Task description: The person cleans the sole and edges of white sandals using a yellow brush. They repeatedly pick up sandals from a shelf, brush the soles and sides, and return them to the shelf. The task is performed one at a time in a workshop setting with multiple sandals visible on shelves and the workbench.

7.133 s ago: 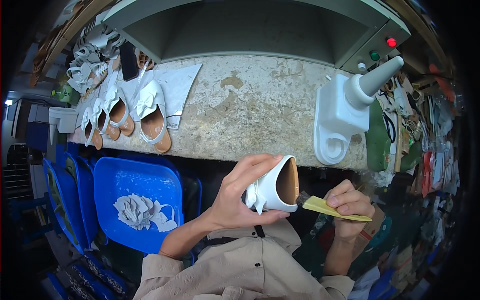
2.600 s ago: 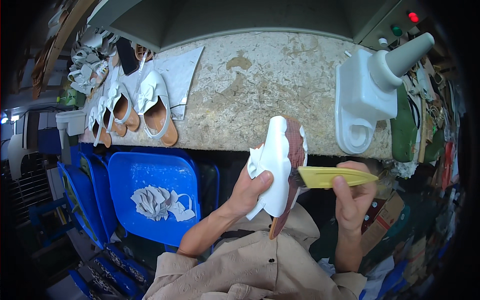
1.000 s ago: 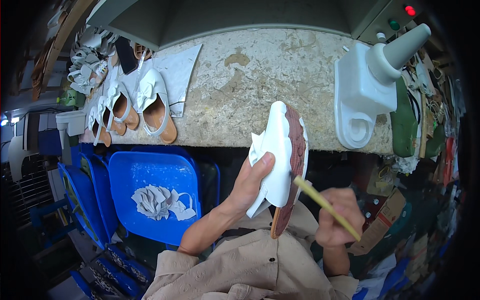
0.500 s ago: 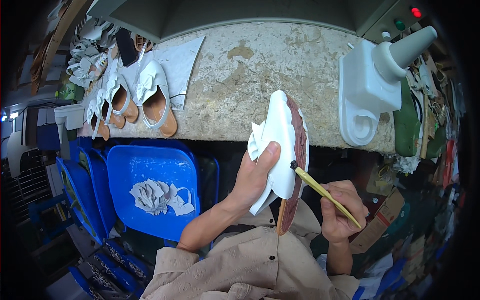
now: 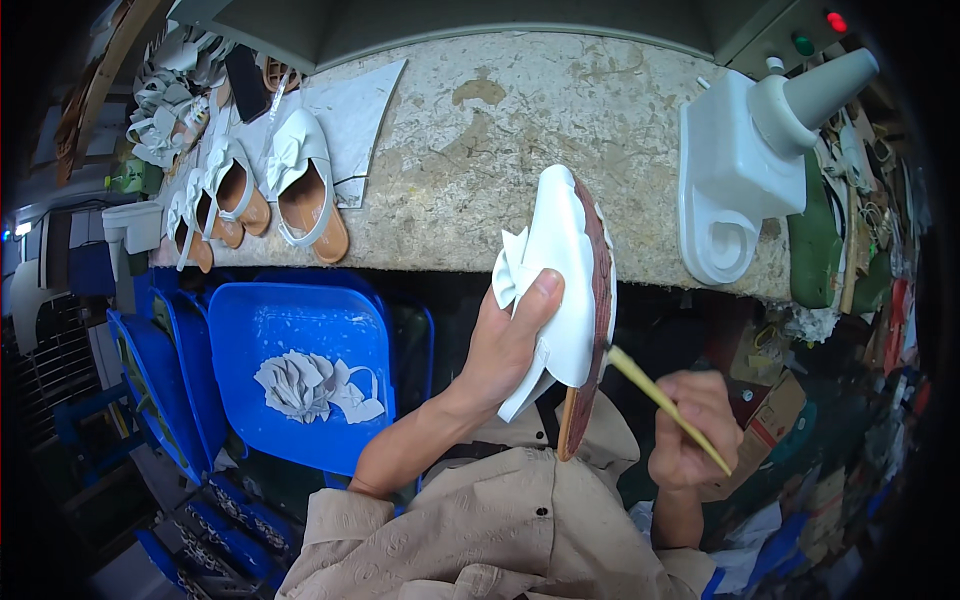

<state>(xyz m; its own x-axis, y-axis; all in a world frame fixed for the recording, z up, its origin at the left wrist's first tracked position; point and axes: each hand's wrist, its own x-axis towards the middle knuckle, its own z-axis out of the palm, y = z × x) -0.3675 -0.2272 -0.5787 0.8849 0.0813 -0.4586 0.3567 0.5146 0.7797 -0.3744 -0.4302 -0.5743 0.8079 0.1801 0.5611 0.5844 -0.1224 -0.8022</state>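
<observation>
Broadly, a mottled tabletop (image 5: 450, 150) spans the upper frame; a blue seat (image 5: 240, 335) sits centre left, a white dispenser (image 5: 740, 150) upper right, sandals (image 5: 290, 150) upper left. Mid-frame, the left hand (image 5: 505, 345) clasps a white shoe (image 5: 575, 300), blocking the tabletop's edge; the right hand (image 5: 693, 435) pinches a yellow brush (image 5: 655, 393).

Head-worn fisheye view, looking down, close

White shoe (image 5: 573, 290) — sole (image 5: 604, 285) (reddish) facing right | yellow brush (image 5: 648, 385) — slanted beside it
</observation>
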